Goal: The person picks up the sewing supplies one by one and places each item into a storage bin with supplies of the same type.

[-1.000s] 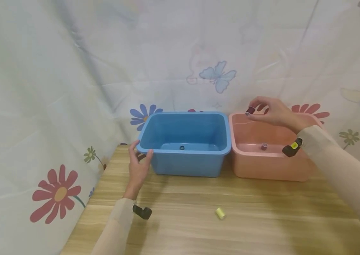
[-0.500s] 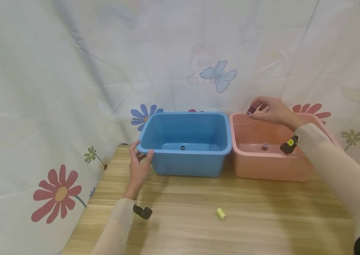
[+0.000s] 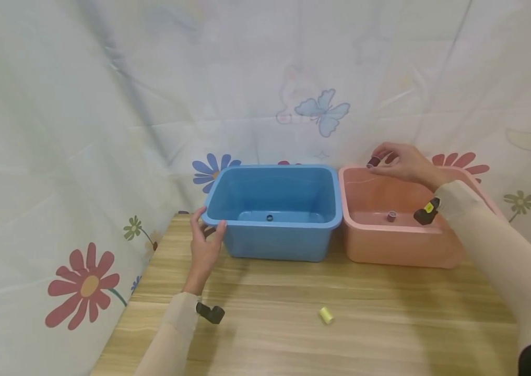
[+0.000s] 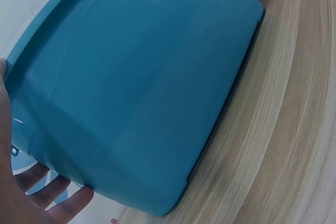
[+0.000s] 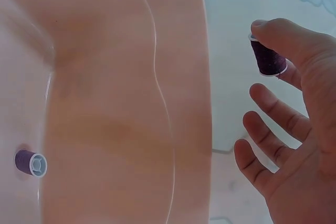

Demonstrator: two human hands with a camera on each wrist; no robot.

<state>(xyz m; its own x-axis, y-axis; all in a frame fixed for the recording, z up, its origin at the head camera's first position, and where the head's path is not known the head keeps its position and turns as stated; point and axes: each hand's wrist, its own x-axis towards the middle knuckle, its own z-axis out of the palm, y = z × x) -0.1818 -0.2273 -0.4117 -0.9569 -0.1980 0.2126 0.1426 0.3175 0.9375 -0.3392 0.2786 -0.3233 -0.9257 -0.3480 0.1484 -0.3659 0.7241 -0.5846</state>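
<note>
At the front left corner of the blue plastic basin point(image 3: 274, 240), my left hand point(image 3: 204, 250) holds on, thumb at the front rim and fingers against the left side wall. My right hand point(image 3: 408, 164) pinches a dark purple thread spool point(image 5: 269, 56) between thumb and index finger, above the pink basin point(image 3: 401, 248); its other fingers are loosely bent. A second purple thread spool point(image 5: 30, 163) lies on the pink basin's floor, with a pale thread point(image 5: 156, 51) running along the inner wall. Inside the blue basin sits a small dark spool-like piece point(image 3: 269, 218).
A yellow thread spool point(image 3: 326, 315) lies on the wooden table point(image 3: 256, 334) in front of the basins. Both basins stand side by side near a printed curtain point(image 3: 246, 78). The table's left edge meets the curtain.
My right hand has shifted very slightly right with the purple thread spool, and its forearm moved a little. The left hand and the basins stay as they were.
</note>
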